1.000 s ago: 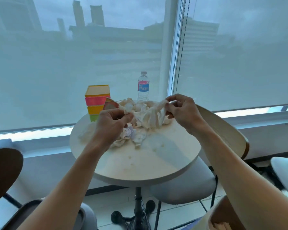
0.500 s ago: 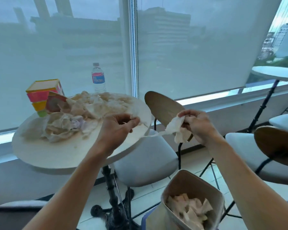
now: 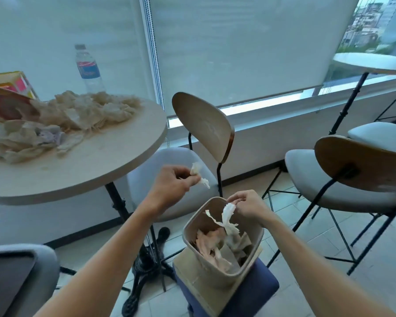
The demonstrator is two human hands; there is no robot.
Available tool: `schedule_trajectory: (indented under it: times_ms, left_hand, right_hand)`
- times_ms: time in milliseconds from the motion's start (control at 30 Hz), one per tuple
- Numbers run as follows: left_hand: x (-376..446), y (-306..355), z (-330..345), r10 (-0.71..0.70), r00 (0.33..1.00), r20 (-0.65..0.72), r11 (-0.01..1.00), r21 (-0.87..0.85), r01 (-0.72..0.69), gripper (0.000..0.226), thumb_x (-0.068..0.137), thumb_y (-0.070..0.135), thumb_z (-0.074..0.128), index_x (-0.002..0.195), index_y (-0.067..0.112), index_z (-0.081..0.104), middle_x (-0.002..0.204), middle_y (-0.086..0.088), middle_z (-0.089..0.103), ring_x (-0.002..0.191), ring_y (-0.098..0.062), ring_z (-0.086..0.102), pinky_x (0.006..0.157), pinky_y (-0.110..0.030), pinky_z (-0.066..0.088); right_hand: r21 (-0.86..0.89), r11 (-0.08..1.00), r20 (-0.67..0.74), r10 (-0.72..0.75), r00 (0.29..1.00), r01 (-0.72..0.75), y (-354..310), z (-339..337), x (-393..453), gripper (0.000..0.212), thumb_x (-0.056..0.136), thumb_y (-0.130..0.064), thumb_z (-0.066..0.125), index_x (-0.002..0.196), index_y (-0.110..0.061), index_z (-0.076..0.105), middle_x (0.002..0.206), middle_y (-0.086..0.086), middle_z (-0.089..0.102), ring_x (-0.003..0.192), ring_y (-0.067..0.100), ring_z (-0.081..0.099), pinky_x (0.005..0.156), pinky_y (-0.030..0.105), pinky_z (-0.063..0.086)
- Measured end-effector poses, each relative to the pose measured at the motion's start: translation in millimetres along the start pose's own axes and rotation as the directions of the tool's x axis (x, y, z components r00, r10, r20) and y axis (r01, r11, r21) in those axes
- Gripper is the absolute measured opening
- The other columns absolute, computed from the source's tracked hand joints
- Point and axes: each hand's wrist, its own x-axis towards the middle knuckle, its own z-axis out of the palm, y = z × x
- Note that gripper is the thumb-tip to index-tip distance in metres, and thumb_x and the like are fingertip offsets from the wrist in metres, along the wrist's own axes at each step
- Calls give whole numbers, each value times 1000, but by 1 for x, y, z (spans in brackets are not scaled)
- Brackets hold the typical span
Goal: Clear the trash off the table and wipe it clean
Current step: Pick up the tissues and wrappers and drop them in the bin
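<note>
From the head camera, the right hand (image 3: 246, 205) hangs over the open bin (image 3: 217, 281), fingertips pinched on the top of a long torn strip of tissue (image 3: 228, 217) whose lower end already trails down among the scraps inside; held straight above the opening like that, the strip should fall in rather than on the floor once the pinch loosens. The left hand (image 3: 173, 185) waits up and to the left of the bin, between it and the table edge, fingers curled round a small wad of tissue (image 3: 198, 175) that pokes out past the thumb, probably queued for the same drop. The bin stands tilted on a blue stool (image 3: 261, 291) just beside the table's black leg, close enough to reach without stepping. On the round table (image 3: 96, 170) the main heap of crumpled tissues (image 3: 78, 113) is spread across the far side, touching a colourful box (image 3: 7, 88) at the left edge (a water bottle (image 3: 88, 69) stands behind the heap, by the window). So the clearing looks well short of finished, and wiping has not begun; no cloth is in view
</note>
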Motion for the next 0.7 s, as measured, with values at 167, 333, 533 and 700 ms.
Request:
schedule_trajectory:
  times_ms: [167,333,533,700]
  left_hand:
    - [0,-29,38,-94,991,90,986,144,81,11,86,21,71,75,22,75,68,3,69,62,-8,56,65,-26,48]
    - [4,-49,58,-169,968,185,952,284,112,29,84,25,74,111,16,73,99,1,74,86,-9,66,76,-19,52]
    - [10,-43,41,-137,970,200,960,268,81,51,82,29,75,130,25,60,118,1,66,100,-8,61,87,-21,48]
    - [18,-14,-8,3,992,128,977,212,-30,27,87,26,70,114,23,68,102,8,67,89,-3,63,83,-23,54]
  right_hand:
    - [-38,999,64,-8,998,11,6,-1,-2,33,97,-6,48,92,-28,71,113,1,66,109,19,59,94,39,54]
    - [51,997,64,-67,996,64,-18,-11,1,30,96,-4,48,96,-25,69,102,2,66,96,18,64,88,39,57]
    - [111,979,64,-180,981,173,-68,-18,2,21,98,-8,51,104,-22,66,104,4,64,98,19,63,88,34,57]
    - [165,943,53,-302,952,290,-132,-16,8,18,99,-10,53,104,-20,66,103,5,65,98,18,65,88,35,57]
